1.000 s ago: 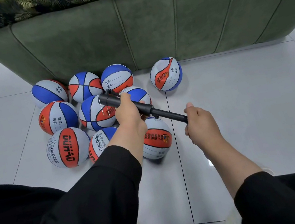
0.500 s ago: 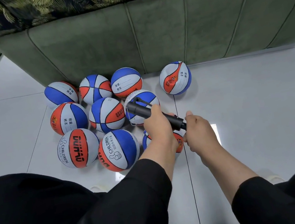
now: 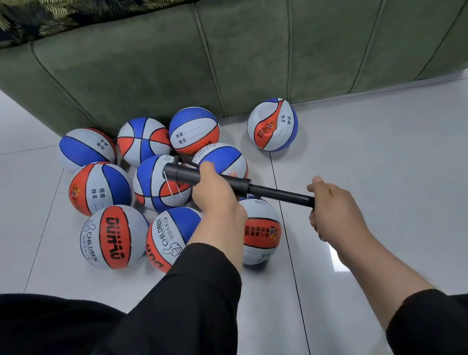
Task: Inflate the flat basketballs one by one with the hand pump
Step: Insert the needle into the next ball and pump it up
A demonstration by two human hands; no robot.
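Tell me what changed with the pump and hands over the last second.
Half a second ago the right hand had pushed the handle in, close to the left hand; now it has drawn back, baring the rod of the pump again, as a second ago. Both hands kept their grips, the left on the barrel. The basketballs lie as before by the sofa.

The left hand (image 3: 214, 195) is gripping the black barrel of the hand pump (image 3: 208, 178), while the right hand (image 3: 333, 208) is holding its handle end with the rod drawn out. Below them, red, white and blue basketballs (image 3: 113, 237) are clustering on the tiled floor (image 3: 399, 179) against a green sofa (image 3: 235, 51).
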